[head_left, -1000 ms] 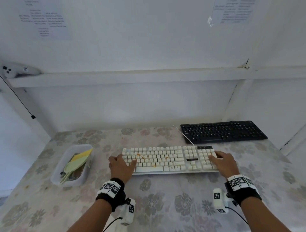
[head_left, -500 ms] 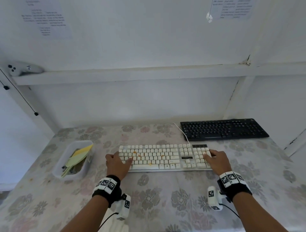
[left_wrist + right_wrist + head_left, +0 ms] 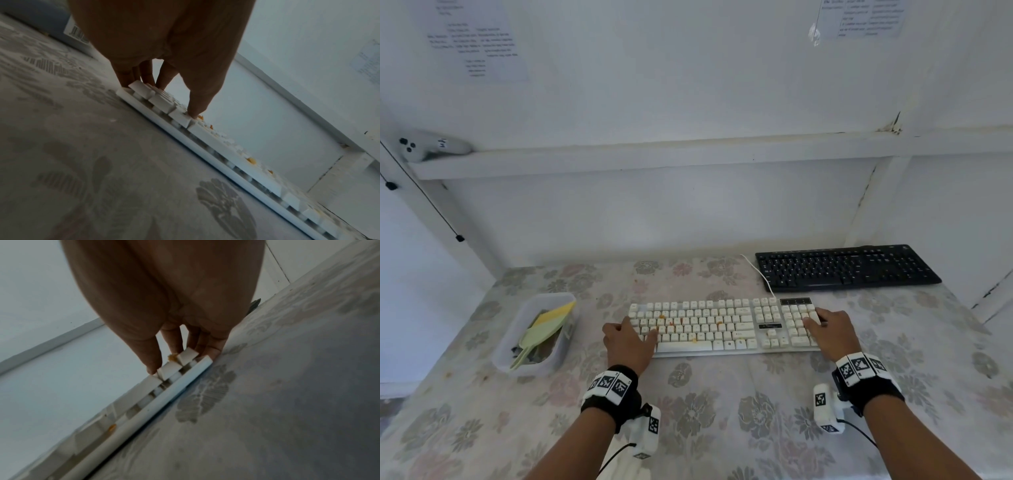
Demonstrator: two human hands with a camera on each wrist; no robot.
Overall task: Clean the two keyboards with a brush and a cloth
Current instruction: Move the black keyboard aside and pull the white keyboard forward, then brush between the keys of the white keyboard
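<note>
A white keyboard (image 3: 715, 325) with orange crumbs (image 3: 669, 320) on its keys lies mid-table. My left hand (image 3: 637, 330) grips its left end, thumb (image 3: 197, 104) on the keys and fingers down at the edge. My right hand (image 3: 820, 325) grips the right end by the number pad the same way. In the wrist views the white keyboard (image 3: 216, 142) (image 3: 144, 394) lies flat on the cloth under the left hand (image 3: 162, 95) and the right hand (image 3: 179, 360). A black keyboard (image 3: 846, 267) sits behind at the right. A green brush (image 3: 541, 334) and a yellow cloth (image 3: 558, 311) lie in a clear container (image 3: 541, 371).
The table (image 3: 705, 411) has a floral covering and stands against white walls at the back and both sides. The white keyboard's cable (image 3: 756, 270) runs back past the black keyboard. A shelf ledge (image 3: 654, 157) with a white controller (image 3: 431, 147) is above.
The white keyboard, with both hands on it, has slid slightly to the left relative to the black keyboard. The view has tilted a little.
</note>
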